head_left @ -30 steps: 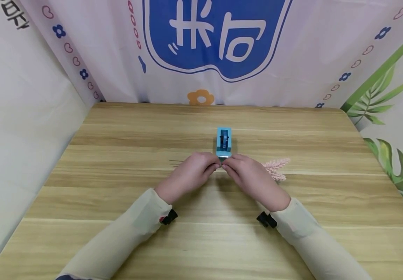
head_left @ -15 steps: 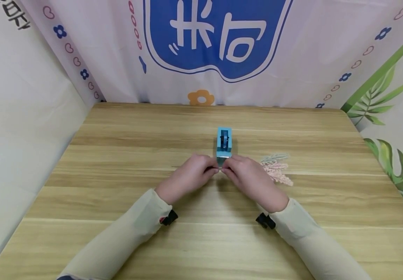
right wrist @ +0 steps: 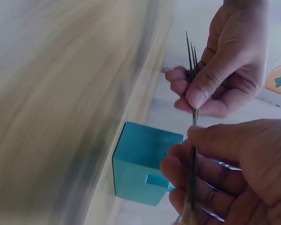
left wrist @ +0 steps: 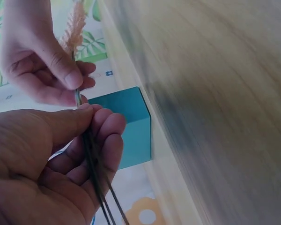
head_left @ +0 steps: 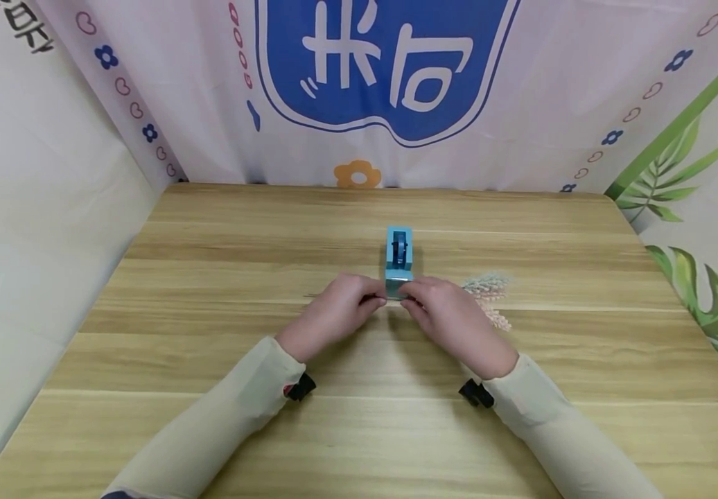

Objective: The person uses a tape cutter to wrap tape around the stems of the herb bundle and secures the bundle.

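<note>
A bundle of artificial flower sprigs runs between both hands in front of a teal tape dispenser (head_left: 399,275). Its fluffy pale green head (head_left: 487,284) and pink heads (head_left: 495,317) stick out past the right hand (head_left: 452,315). That hand pinches the stems near the heads with thumb and fingers. Closer to the bare ends, the left hand (head_left: 343,305) pinches the thin dark stems (left wrist: 102,192), which trail over its palm. In the right wrist view, a short lighter, shiny stretch (right wrist: 195,117) of the stems shows between the two thumbs.
A dark roll (head_left: 400,248) sits in the dispenser, which stands on the wooden table (head_left: 240,229) just beyond the fingertips. Behind the table's far edge hangs a printed cloth (head_left: 309,152). Small black devices (head_left: 299,388) are strapped at both wrists.
The bundle has turned between the fingers: the pale green head, hidden at first, now shows above the pink ones. The hands have drawn slightly apart and a little toward the body.
</note>
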Action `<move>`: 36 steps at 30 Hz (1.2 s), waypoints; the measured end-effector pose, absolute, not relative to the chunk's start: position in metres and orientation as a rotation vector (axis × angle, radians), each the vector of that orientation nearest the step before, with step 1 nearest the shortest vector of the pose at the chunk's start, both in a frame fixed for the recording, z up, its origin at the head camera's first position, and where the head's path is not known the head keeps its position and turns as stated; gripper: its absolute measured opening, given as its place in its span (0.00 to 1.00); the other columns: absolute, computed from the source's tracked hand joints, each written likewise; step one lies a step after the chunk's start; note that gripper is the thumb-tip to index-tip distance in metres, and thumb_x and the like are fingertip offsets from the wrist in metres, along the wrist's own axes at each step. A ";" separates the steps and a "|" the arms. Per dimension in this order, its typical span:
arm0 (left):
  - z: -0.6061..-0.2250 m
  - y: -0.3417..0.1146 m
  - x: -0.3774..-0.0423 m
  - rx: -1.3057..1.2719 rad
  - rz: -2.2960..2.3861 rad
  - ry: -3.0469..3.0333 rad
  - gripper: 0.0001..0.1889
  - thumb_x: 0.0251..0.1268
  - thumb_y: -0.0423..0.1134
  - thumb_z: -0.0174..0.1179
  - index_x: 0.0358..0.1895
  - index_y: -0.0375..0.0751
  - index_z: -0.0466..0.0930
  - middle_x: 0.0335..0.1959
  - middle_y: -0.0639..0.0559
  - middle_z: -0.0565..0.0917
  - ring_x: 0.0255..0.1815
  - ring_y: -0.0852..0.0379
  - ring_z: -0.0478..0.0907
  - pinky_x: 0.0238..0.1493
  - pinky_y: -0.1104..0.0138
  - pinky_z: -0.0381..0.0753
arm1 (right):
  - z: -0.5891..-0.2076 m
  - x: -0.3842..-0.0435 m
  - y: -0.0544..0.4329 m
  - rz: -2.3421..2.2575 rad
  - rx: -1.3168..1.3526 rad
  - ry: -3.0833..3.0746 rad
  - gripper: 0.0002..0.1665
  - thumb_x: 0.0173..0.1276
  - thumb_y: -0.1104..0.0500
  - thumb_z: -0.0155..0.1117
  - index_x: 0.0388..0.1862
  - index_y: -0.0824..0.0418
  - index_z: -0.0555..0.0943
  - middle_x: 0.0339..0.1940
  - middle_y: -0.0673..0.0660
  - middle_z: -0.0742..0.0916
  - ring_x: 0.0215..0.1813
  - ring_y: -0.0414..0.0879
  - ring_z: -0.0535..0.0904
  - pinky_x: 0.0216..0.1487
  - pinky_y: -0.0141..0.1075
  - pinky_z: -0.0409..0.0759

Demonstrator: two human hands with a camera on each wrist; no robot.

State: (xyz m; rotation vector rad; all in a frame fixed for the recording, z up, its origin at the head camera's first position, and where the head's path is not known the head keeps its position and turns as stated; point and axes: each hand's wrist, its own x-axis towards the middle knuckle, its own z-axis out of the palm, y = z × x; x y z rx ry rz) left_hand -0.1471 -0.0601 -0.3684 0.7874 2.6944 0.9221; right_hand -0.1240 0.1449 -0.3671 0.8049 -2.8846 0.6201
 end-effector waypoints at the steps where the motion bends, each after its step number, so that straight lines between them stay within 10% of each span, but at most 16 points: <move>1: -0.369 -0.060 -0.148 0.774 0.919 2.693 0.07 0.77 0.34 0.62 0.40 0.39 0.88 0.33 0.47 0.87 0.31 0.58 0.74 0.36 0.67 0.76 | -0.367 -0.124 0.146 0.618 0.797 -2.896 0.05 0.76 0.60 0.68 0.46 0.58 0.88 0.41 0.51 0.91 0.40 0.42 0.84 0.42 0.40 0.84; 36: -0.385 -0.053 -0.147 0.779 0.657 2.685 0.06 0.73 0.32 0.66 0.41 0.40 0.92 0.40 0.49 0.90 0.38 0.58 0.82 0.48 0.62 0.86 | -0.386 -0.128 0.146 0.470 0.856 -3.085 0.05 0.73 0.59 0.71 0.36 0.55 0.90 0.35 0.50 0.88 0.37 0.40 0.81 0.41 0.37 0.84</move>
